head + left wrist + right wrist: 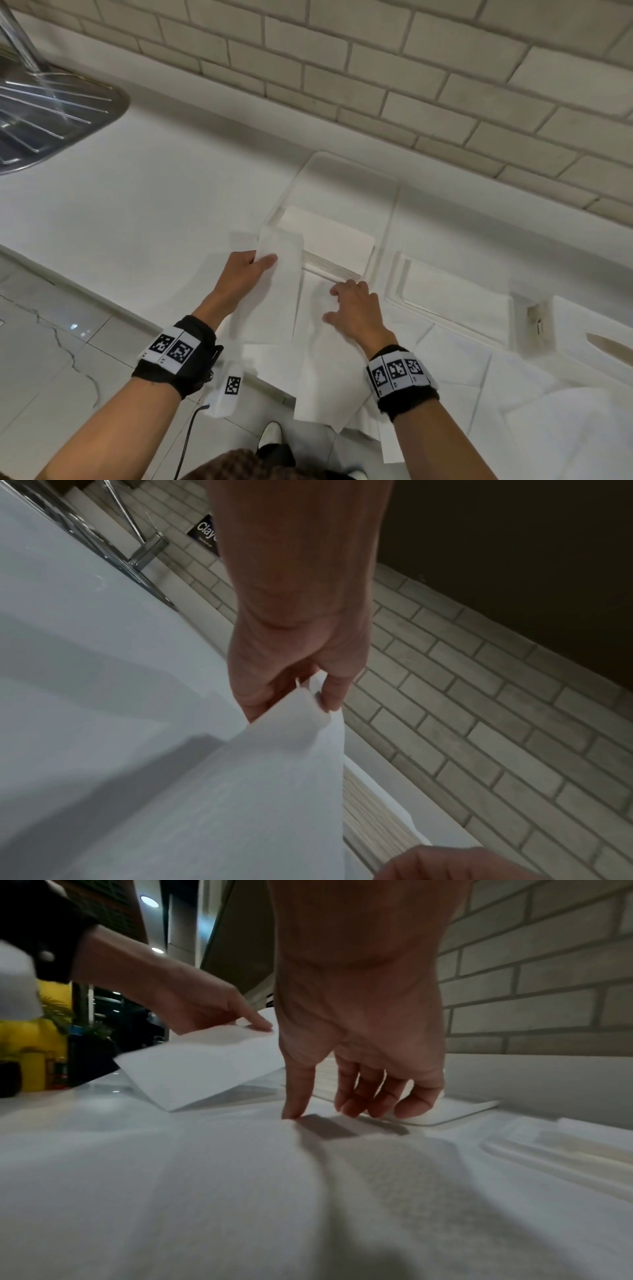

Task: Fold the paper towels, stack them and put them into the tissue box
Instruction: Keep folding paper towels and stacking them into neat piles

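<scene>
A fold is judged to be in hand: one paper towel (274,291) is being doubled over on the white counter (144,205), its left flap raised off the surface while the rest lies flat. The flap's far corner is pinched between thumb and fingers of the left hand (245,274), which is held palm down, just short of the tissue box (387,219). The flat half is pinned by the right hand (356,311), whose fingertips (293,1112) are set down on the sheet, slightly spread and bent, with the wrist raised above them. The open box stands against the brick wall (411,85), just beyond both hands, and a stack of folded towels (329,240) is already seen inside it. More loose sheets (513,394) are spread to the right, so much work seems left. Next, the raised flap would need to be carried across, its edges matched and the crease pressed flat.
</scene>
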Available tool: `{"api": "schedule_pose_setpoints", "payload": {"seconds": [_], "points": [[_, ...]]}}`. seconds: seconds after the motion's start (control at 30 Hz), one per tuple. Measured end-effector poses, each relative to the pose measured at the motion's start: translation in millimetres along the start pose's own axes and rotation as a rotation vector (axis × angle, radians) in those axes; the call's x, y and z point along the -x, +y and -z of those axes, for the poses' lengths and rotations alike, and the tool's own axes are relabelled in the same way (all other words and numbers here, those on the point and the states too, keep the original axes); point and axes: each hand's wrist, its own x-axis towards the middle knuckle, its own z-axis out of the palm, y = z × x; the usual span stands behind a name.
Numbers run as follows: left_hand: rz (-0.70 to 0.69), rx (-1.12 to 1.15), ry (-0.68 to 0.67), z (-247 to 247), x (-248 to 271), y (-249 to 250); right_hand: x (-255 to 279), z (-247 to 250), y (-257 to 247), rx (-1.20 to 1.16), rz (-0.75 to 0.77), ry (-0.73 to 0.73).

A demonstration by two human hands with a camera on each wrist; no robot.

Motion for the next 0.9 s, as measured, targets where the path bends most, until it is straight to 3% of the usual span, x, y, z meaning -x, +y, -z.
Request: {"api": "schedule_pose_setpoints", "payload": {"seconds": [0.17, 0.37, 0.5, 0.63, 0.7, 0.8, 0.9], "points": [[-0.078, 0.001, -0.003, -6.5, 7.9, -0.9, -0.5, 5.2, -3.2, -0.102, -0.005, -0.026], [-0.134, 0.073, -0.054, -17.1, 16.5, 7.9, 10.6, 51.4, -13.2, -0.534, 0.123, 0.075], [-0.144, 0.118, -0.192, -27.1, 26.8, 24.9, 17.8, 86.5, -29.1, -0.746, 0.243, 0.153], [-0.007, 0.347, -0.404, -38.0, 32.9, 35.2, 15.0, 100.1, -36.8, -0.814, 0.229, 0.286], [-0.015, 0.355, -0.444, -42.6, 33.4, 35.0, 12.0, 100.1, -35.4, -0.823, 0.214, 0.309], [-0.151, 0.166, -0.304, -48.8, 32.4, 33.7, 12.0, 93.4, -22.0, -0.826, 0.189, 0.401], [-0.19, 0.159, -0.17, -41.7, 21.8, 31.1, 18.7, 70.3, 9.9, -0.717, 0.021, 0.463]]}}
